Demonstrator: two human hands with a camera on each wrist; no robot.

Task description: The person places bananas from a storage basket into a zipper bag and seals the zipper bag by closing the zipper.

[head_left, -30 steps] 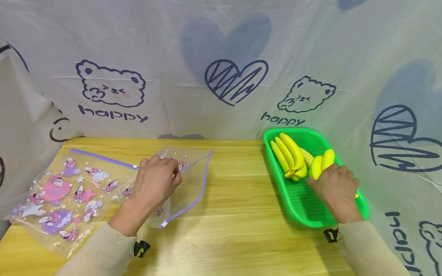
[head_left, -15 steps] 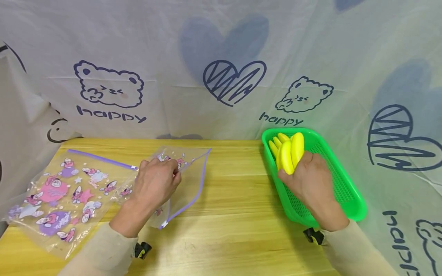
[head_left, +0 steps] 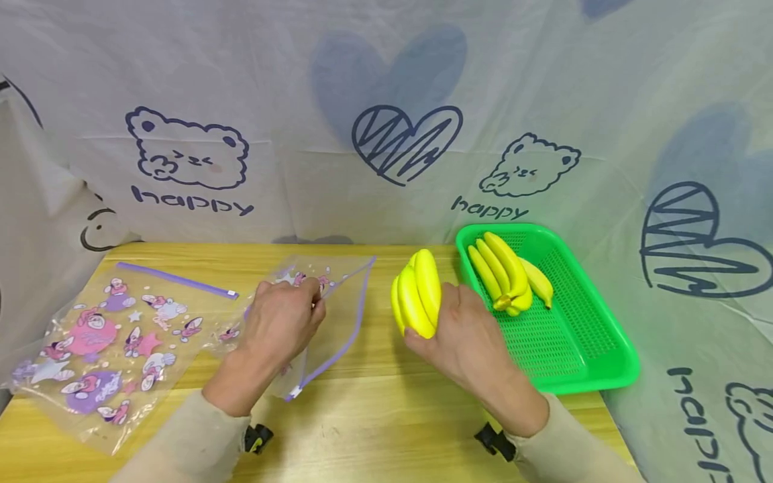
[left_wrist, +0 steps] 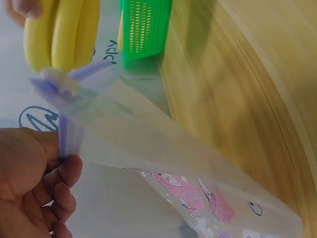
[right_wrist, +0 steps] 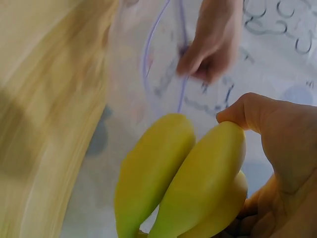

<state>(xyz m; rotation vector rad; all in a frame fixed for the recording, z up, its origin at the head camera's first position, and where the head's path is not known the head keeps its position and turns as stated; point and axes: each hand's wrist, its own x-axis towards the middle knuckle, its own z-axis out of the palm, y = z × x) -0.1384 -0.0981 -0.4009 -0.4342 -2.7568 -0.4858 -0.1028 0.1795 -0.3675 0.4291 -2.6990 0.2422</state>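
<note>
Holding a bunch of yellow bananas (head_left: pixel 417 295), the right hand (head_left: pixel 471 339) is above the wooden surface (head_left: pixel 386 429), between a clear zip bag (head_left: pixel 335 329) and a green basket (head_left: pixel 580 339). Its thumb presses on one banana, and its other fingers are curled round the back of the bunch. The left hand (head_left: pixel 280 318) pinches the purple zip edge of the bag between thumb and fingers. The mouth of this bag is parted, with a white slider (head_left: pixel 294 392) at its near corner. In the head view, the held bunch is apart from the bag, near to its mouth.

A second bag (head_left: pixel 115 349), printed with pink and purple cartoon figures, lies flat on the left. Inside the basket, another bunch of bananas (head_left: pixel 507 275) lies in the far left part. One more banana (head_left: pixel 537 282) is just beside it; I cannot tell if they are joined. Behind stands a pale cloth (head_left: pixel 302 67) with bears and hearts.
</note>
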